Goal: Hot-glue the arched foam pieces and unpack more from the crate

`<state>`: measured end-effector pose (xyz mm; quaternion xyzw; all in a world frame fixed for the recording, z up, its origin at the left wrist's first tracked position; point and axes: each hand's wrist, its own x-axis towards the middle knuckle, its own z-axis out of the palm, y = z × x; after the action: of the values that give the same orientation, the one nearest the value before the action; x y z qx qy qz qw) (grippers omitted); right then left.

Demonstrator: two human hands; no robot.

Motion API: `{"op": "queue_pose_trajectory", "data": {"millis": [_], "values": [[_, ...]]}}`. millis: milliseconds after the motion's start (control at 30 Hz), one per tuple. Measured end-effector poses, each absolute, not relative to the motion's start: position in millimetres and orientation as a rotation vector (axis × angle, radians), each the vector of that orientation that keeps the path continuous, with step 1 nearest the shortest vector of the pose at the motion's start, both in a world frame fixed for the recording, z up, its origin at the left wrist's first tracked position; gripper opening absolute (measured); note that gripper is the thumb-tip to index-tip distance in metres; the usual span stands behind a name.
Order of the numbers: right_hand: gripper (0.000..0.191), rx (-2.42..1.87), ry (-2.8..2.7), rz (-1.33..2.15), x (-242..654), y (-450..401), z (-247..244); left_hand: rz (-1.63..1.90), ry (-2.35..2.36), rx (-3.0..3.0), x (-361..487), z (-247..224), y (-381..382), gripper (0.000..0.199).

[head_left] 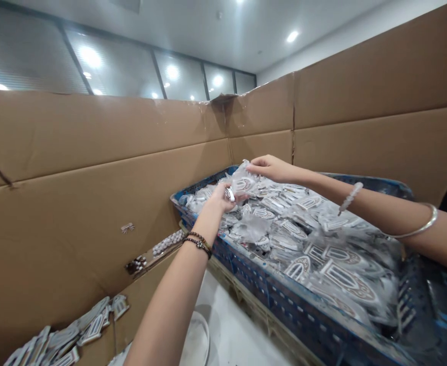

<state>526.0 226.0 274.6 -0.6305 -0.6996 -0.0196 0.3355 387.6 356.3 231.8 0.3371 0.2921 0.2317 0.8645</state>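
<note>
Head view: over the far end of the blue perforated plastic crate (242, 259), I grasp a crinkled clear plastic bag (242, 179) — left hand (219, 197) gripping low, right hand (271, 168) pinching its top. White arch-shaped bagged pieces (345, 279) fill the crate.
</note>
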Motion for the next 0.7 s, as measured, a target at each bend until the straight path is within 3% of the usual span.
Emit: {"op": "queue_pose_trajectory", "data": {"millis": [167,400,700], "values": [[0.039,-1.537,-1.827,-0.075,512,228,270,0.374,0.621,0.735,385,238,353,0.017],[0.041,-1.39,-1.721,-0.077,514,225,278,0.211,0.606,0.757,380,245,339,0.02],[0.042,-1.213,-1.723,0.035,517,226,282,0.303,0.532,0.71,376,250,337,0.023]]}}
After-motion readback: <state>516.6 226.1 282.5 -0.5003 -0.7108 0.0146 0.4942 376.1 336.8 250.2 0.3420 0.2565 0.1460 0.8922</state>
